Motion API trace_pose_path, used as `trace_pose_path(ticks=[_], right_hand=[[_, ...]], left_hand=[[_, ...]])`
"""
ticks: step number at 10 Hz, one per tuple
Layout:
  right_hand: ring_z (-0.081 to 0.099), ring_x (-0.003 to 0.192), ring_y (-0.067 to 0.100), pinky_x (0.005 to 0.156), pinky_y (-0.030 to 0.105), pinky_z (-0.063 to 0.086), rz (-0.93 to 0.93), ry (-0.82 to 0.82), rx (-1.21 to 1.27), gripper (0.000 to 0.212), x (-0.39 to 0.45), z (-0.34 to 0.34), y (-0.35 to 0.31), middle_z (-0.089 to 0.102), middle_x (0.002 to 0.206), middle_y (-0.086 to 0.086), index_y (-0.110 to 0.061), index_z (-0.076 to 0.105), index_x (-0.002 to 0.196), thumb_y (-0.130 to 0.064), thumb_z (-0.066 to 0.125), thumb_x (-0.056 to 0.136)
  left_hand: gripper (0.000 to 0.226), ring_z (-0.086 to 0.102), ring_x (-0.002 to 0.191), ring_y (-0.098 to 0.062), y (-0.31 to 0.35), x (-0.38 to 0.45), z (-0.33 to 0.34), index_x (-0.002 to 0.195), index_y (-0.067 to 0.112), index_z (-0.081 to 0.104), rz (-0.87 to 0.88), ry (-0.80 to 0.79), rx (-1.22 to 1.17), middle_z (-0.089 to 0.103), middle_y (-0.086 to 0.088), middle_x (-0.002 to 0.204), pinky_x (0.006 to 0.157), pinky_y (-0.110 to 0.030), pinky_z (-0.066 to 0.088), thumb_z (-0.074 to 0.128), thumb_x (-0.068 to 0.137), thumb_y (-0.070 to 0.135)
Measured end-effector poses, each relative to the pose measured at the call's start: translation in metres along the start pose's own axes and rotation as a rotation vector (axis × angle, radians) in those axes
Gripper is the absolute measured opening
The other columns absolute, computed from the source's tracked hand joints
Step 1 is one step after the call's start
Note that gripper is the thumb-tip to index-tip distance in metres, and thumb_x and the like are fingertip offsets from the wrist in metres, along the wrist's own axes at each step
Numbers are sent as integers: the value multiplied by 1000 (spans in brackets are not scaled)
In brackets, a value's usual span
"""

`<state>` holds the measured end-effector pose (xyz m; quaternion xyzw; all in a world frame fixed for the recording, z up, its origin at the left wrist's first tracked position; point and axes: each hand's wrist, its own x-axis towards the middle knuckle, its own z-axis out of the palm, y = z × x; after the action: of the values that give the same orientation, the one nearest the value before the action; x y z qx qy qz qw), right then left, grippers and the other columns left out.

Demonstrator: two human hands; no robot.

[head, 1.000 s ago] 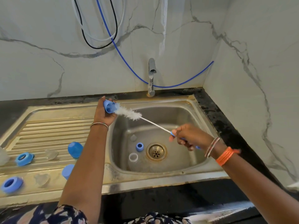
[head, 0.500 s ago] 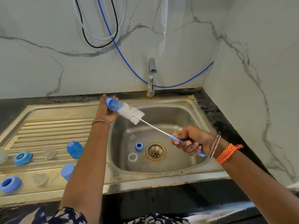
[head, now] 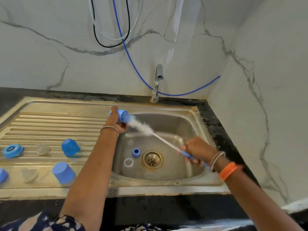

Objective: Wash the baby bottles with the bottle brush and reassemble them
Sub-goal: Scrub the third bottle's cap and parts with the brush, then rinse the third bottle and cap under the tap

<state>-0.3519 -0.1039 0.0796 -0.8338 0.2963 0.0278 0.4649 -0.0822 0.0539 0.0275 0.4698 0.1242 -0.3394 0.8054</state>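
Note:
My left hand (head: pixel 115 122) grips a small blue bottle cap (head: pixel 123 116) over the sink's back left corner, its mouth facing right. My right hand (head: pixel 197 150) holds the blue handle of the bottle brush (head: pixel 144 127), whose white bristles sit just outside the cap's mouth. In the sink bowl (head: pixel 173 174) lie a blue ring (head: pixel 136 152), a clear ring (head: pixel 128 162) and a clear teat (head: pixel 130 142). On the drainboard (head: pixel 50 124) stand two blue caps (head: pixel 70 147) (head: pixel 63 172), two blue collars (head: pixel 12 150) (head: pixel 2 175) and two clear teats (head: pixel 43 149) (head: pixel 29 175).
The tap (head: pixel 157 83) stands at the back of the sink, shut off. A brass drain (head: pixel 152 160) sits mid-bowl. Blue, black and white hoses (head: pixel 126 52) hang on the marble wall. Black counter edges the sink at the right and front.
The brush has slid back out of the cap toward the right. My right hand has moved lower and right; the brush is blurred with motion.

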Motion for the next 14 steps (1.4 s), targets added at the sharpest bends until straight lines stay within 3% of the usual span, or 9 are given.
trace_pose_path(ticks=[1,2,5,7,9,11,12,13,14], right_hand=[[23,26,0,27,11,12,403,-489,634,23,2,-20,15,33,43,-7,-10,50,83,-3,27,84],[22,26,1,27,12,14,450,-401,702,28,-3,-24,36,33,44,-5,-6,52,90,-5,24,93],[36,37,3,39,17,30,193,388,248,33,-19,-43,96,50,51,1,-6,74,77,-33,61,91],[63,87,34,71,30,44,308,847,-189,18,-10,-57,128,69,89,14,-14,73,95,-11,56,87],[62,79,33,65,30,44,524,942,-312,20,0,-48,143,67,83,12,-13,71,92,-19,52,88],[51,108,37,86,45,43,410,893,-469,48,13,-46,133,56,115,16,-11,46,132,-26,53,87],[58,109,27,90,38,48,47,659,-79,47,40,-26,90,63,118,6,-18,55,127,-33,63,84],[59,98,15,85,21,45,4,366,128,47,70,12,66,63,113,1,-17,60,123,-29,74,80],[64,80,23,69,30,55,40,245,115,44,99,43,59,65,105,10,-13,61,112,-25,80,74]], left_hand=[[48,59,79,-19,-9,-5,1,100,11,56,-67,-112,-50,61,-9,89,61,-29,53,46,89,56],[38,53,71,-14,-20,-9,14,89,11,53,-37,-26,-79,56,-7,82,57,-23,50,55,88,49],[32,40,31,-4,-95,1,82,79,15,46,14,81,-323,43,1,55,36,-14,36,60,90,42],[28,53,40,-8,-149,-11,126,80,11,53,-210,-139,-109,54,-2,54,43,-17,48,61,90,35],[13,54,70,-21,-174,-37,139,89,7,56,-413,-370,118,55,-10,84,58,-27,57,59,92,19],[9,64,83,-29,-171,-32,116,102,9,56,-461,-470,197,62,-16,101,61,-25,57,55,93,8],[10,68,81,-28,-171,-28,105,100,12,57,-489,-508,127,66,-14,101,64,-24,56,50,94,7],[17,69,71,-18,-159,-29,88,97,17,56,-513,-571,290,70,-2,83,63,-25,48,40,100,19],[17,57,59,-11,-140,-21,62,90,20,53,-383,-434,709,57,-1,77,56,-25,37,39,100,22]])
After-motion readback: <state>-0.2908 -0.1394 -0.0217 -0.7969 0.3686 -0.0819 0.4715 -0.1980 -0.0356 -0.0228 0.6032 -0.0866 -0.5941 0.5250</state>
